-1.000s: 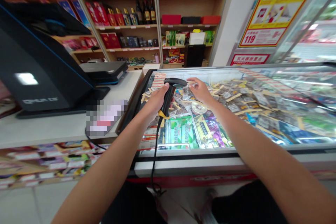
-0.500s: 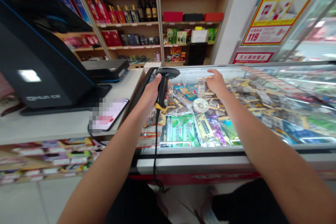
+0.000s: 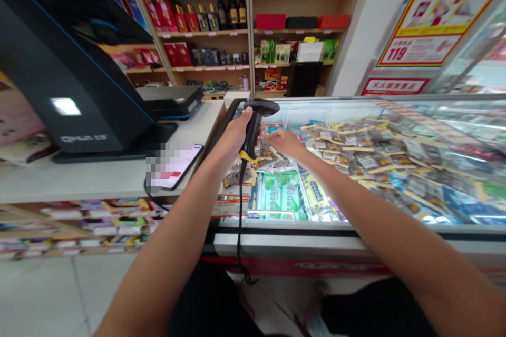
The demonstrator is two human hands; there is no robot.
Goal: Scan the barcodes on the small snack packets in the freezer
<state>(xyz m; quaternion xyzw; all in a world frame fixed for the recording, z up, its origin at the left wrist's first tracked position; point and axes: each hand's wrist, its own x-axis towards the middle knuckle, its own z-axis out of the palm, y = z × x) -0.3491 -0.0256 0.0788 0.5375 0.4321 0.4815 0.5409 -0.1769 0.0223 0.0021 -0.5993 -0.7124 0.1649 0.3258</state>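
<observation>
My left hand [image 3: 239, 129] is wrapped round the grip of a black and yellow barcode scanner [image 3: 252, 134], with the thumb near its head. The scanner stands upright over the left end of a chest freezer, and its black cord [image 3: 240, 205] hangs down in front. Close to the scanner's handle is my right hand [image 3: 285, 143], fingers curled and pointing left toward my left fingertips. Whatever those fingers hold, if anything, cannot be made out. Beneath both hands lie green packets [image 3: 279, 192], a yellow packet [image 3: 315, 192] and many brown packs [image 3: 366, 150].
A white counter [image 3: 98, 181] on the left bears a phone [image 3: 179, 168], a dark checkout terminal [image 3: 90, 110] and a flat black device [image 3: 172, 97]. The freezer's front rim [image 3: 284, 242] runs across before me. Shelves [image 3: 205, 34] with boxes and bottles stand behind.
My right hand has moved left from over the brown packs to beside the scanner. My left hand keeps its hold on the scanner. The view has shifted slightly left.
</observation>
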